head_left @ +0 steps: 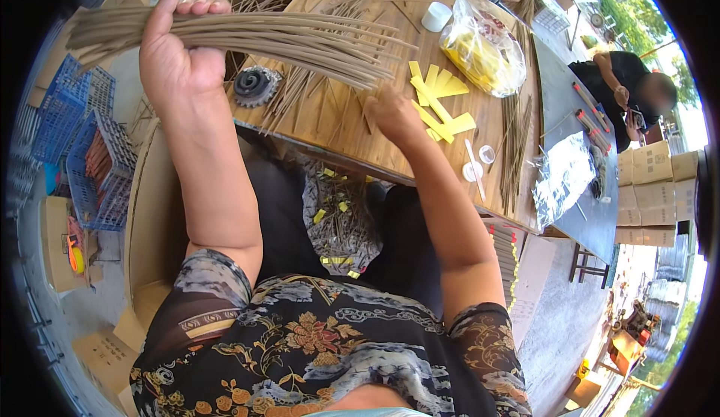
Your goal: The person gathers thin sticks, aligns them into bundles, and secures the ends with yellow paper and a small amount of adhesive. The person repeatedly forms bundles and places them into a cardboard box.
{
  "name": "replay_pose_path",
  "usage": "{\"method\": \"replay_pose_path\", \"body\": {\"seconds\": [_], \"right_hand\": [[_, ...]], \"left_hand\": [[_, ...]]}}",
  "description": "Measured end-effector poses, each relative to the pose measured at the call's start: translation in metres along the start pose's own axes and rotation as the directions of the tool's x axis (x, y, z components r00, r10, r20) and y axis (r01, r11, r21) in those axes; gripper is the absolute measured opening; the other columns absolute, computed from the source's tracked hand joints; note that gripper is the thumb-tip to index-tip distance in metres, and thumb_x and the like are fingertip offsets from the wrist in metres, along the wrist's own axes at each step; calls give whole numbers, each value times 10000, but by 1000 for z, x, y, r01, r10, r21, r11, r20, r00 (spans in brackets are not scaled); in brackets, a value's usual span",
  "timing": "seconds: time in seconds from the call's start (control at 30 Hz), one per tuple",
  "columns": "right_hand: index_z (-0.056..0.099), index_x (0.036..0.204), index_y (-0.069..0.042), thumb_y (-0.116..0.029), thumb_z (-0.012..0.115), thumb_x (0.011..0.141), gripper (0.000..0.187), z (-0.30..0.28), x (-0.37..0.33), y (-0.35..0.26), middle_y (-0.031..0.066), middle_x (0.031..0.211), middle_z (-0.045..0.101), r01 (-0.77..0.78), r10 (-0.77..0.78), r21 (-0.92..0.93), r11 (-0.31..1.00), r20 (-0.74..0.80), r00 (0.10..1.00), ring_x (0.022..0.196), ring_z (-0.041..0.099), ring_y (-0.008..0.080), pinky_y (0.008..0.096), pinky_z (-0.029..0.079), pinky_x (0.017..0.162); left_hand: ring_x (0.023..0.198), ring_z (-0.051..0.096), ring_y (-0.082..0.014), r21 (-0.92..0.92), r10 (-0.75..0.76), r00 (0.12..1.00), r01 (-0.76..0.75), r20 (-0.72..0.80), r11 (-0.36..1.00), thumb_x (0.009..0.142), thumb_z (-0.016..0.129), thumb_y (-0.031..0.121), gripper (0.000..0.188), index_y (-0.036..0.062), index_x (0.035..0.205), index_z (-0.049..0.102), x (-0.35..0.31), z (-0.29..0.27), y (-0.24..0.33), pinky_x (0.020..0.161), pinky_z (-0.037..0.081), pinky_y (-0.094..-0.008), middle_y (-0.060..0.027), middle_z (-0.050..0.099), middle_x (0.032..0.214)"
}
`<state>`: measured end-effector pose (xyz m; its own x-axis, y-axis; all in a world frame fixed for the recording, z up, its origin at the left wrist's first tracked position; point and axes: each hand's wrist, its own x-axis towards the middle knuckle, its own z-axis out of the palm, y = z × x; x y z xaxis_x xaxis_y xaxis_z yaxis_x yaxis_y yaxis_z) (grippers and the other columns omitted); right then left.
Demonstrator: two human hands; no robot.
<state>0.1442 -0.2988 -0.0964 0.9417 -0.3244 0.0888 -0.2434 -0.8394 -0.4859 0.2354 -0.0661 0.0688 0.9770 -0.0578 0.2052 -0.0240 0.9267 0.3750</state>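
Note:
A thick bundle of long, thin brown sticks (292, 40) lies across my left hand (184, 61), held above the table's left part. The thumb is raised on the near side, and the fingers wrap round behind the bundle. At the bundle's right end, my right hand (395, 117) has its fingers curled close to the stick tips; whatever they pinch is hidden. Right beside that hand lie yellow paper strips (437, 91), fanned and overlapping on the wooden table (337, 128). More loose brown sticks (296, 106) lie under the bundle, next to a dark toothed roll (256, 86).
A clear plastic bag of yellow strips (484, 53) and a white cup (436, 16) stand farther back. Blue crates (97, 169) are at the left. Silver foil (562, 177) lies on the grey table at the right, where another person (619, 91) sits. Cartons (649, 192) are stacked beyond.

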Motion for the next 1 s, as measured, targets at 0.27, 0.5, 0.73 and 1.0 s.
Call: {"method": "replay_pose_path", "body": {"seconds": [0.27,0.5,0.73,1.0], "right_hand": [[420,1210,12,-235,479,821,464,69,50,-49,132,1254,448,259,-260,74,963,6,965,1213,344,295,365,267,1017],[550,1083,-39,-57,519,776,309,59,29,3,147,1088,568,165,-229,646,746,16,973,1008,542,227,305,412,879],[504,1113,31,-129,496,868,293,-52,-12,-3,119,1007,591,62,50,986,156,-70,996,958,557,184,301,418,884],[346,1250,5,-245,744,653,759,-38,-23,-24,188,1085,532,330,-222,644,690,-245,944,1004,535,280,337,432,837]], "left_hand": [[598,438,-176,56,87,993,-83,-74,995,766,591,43,181,39,683,431,17,-33,-7,622,395,-339,-50,441,627],[605,431,-160,60,-123,992,120,34,991,775,595,57,184,51,675,441,15,-28,-26,615,393,-319,-37,446,633],[611,468,-138,397,-197,903,32,383,917,798,572,47,32,49,790,542,-1,4,-62,606,402,-287,-32,497,647],[646,565,-141,624,-268,855,-80,443,777,716,649,67,155,17,836,565,-43,1,-139,631,466,-271,-49,575,693]]}}
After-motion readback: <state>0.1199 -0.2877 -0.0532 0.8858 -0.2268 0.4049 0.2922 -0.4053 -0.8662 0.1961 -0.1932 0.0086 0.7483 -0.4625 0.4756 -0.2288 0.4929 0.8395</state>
